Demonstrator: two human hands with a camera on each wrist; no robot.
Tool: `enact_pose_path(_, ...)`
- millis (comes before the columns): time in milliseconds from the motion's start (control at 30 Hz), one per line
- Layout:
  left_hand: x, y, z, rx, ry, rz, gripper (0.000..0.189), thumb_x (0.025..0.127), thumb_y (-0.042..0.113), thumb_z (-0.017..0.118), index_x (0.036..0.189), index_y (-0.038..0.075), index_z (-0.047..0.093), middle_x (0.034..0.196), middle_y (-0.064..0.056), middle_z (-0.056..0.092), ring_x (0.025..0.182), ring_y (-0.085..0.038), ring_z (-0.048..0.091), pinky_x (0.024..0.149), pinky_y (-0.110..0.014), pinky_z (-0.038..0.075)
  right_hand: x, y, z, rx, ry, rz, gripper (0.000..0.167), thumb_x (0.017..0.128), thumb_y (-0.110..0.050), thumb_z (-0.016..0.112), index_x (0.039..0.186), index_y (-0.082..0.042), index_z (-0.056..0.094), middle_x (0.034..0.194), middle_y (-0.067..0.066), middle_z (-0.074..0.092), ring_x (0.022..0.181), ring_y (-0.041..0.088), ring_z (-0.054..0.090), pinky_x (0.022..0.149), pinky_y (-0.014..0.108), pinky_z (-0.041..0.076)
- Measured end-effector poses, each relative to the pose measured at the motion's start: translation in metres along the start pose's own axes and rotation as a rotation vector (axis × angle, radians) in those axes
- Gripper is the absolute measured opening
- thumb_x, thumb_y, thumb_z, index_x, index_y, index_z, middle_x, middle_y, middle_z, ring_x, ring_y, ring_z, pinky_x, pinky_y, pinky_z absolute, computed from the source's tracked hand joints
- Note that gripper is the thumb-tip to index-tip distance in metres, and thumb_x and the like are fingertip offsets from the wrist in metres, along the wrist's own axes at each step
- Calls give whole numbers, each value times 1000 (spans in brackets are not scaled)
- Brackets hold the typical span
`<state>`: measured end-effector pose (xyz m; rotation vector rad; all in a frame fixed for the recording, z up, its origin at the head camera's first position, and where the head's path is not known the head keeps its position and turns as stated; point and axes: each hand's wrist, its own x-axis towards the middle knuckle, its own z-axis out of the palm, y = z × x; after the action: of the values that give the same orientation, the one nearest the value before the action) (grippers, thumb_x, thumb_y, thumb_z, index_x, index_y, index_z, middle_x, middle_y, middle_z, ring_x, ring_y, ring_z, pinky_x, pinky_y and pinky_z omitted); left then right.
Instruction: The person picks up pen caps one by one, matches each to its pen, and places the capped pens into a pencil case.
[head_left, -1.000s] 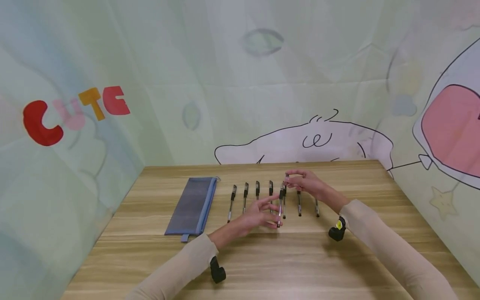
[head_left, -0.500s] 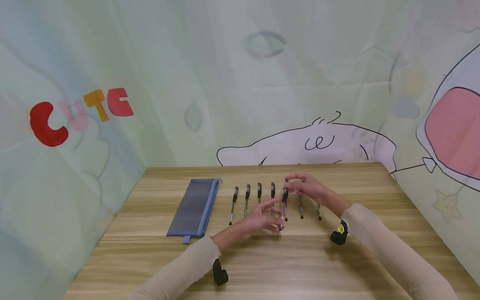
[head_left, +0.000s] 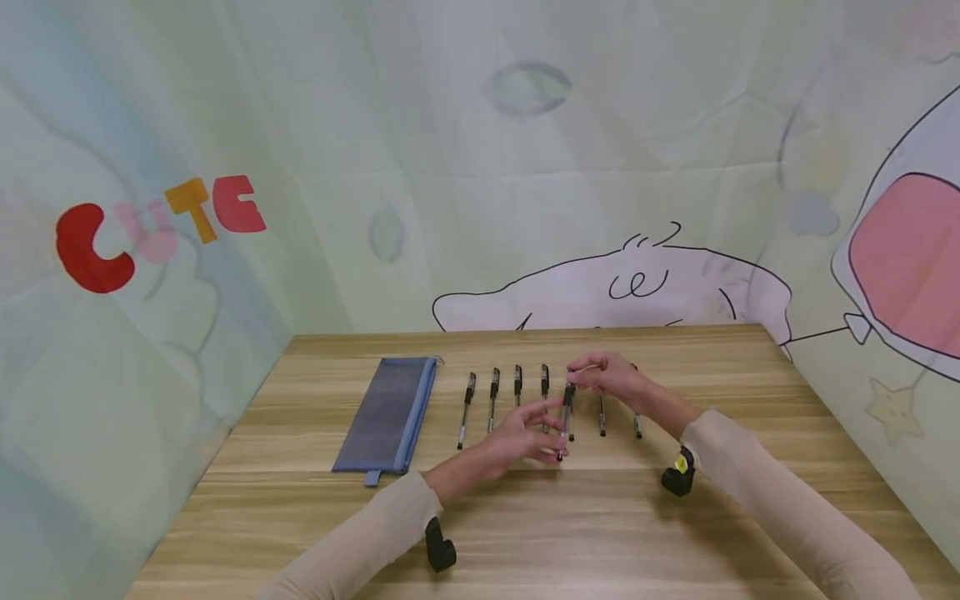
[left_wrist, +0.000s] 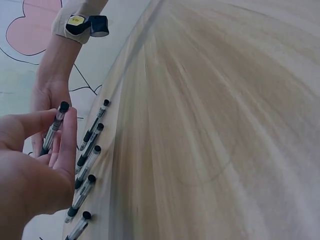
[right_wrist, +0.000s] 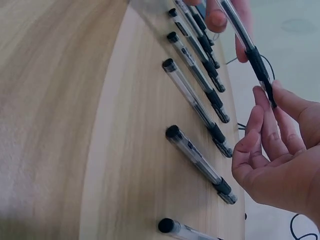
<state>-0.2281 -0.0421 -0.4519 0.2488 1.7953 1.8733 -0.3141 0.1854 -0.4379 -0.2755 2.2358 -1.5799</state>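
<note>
A clear gel pen with a black grip (head_left: 566, 408) is held up over the table between both hands. My left hand (head_left: 517, 437) pinches its lower barrel between thumb and fingers; the left wrist view shows the pen's black end (left_wrist: 63, 106) between the fingertips. My right hand (head_left: 611, 377) pinches the upper end, past the black grip, as the right wrist view shows at the pen (right_wrist: 257, 65). The fingertips partly hide that end. Similar pens (head_left: 466, 408) lie below and beside the hands in a row, several of them, partly covered by the hands.
A blue-grey mesh zip pouch (head_left: 382, 412) lies flat left of the pens, its zipper along the right side. The wooden table (head_left: 525, 533) ends at a printed curtain (head_left: 480, 208) behind and at both sides.
My right hand has come down and slightly left, its fingertips closing onto the pen's upper end. My left hand keeps its hold with little movement. The head view has shifted slightly.
</note>
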Motion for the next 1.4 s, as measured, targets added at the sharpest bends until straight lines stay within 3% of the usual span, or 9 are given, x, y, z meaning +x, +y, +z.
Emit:
enact_pose_path(200,-1,-1,5,-1,82,-29,61,86,-5,73,144,3,55,117,-14,66,82,-16,75,79,-36,67,-2,-3,9,10,19,16,47,97,-27,71,132,2,59,115,3,75,107,20,68,106,47,51)
enact_pose_path(367,0,2,5,-40,100,-72,59,87,-7,70,144,3,56,120,-17,65,85,-17,76,80,-36,67,-2,-4,15,26,47,37,43,96,-26,73,129,-1,63,115,2,72,103,18,62,96,36,53)
enact_pose_path(500,2,5,4,-73,102,-113,59,86,-10,71,142,2,57,124,-19,65,84,-19,77,78,-36,67,-3,-5,17,1,53,47,40,96,-25,72,128,-1,64,124,7,68,103,20,60,89,31,52)
enact_pose_path(667,2,8,5,-87,134,-141,59,83,-14,72,139,1,60,123,-21,67,79,-20,77,74,-36,67,-4,-9,22,9,78,64,41,94,-21,73,128,0,64,131,13,65,107,23,63,97,36,55)
enact_pose_path(800,3,12,5,-95,147,-150,57,83,-15,71,137,-1,60,107,-15,70,76,-19,76,74,-36,67,-3,-11,25,22,104,82,42,94,-21,74,129,-1,64,132,15,65,112,27,63,103,42,54)
enact_pose_path(900,4,14,4,-83,130,-127,58,84,-14,71,139,-2,57,104,-11,69,76,-18,76,76,-37,67,-3,-12,25,26,105,64,44,96,-24,72,133,-1,62,136,17,64,121,32,60,109,47,51)
enact_pose_path(1100,1,15,4,-33,94,-38,61,87,-8,71,145,-1,52,126,-22,63,85,-18,76,84,-40,66,-4,-8,19,46,78,-17,49,100,-25,67,140,1,56,135,19,65,124,35,59,109,49,51)
enact_pose_path(1267,-2,12,7,-27,125,-22,62,87,-6,73,145,3,53,129,-23,62,88,-19,76,85,-40,66,-7,-6,7,14,9,-61,49,101,-23,65,144,-2,54,137,18,65,125,37,59,99,44,54)
enact_pose_path(1400,0,10,3,-55,142,-23,63,88,-6,71,146,3,51,134,-25,59,90,-17,75,85,-37,66,-12,-6,-7,12,-4,-71,51,101,-18,65,147,0,51,140,22,62,129,41,57,103,47,53)
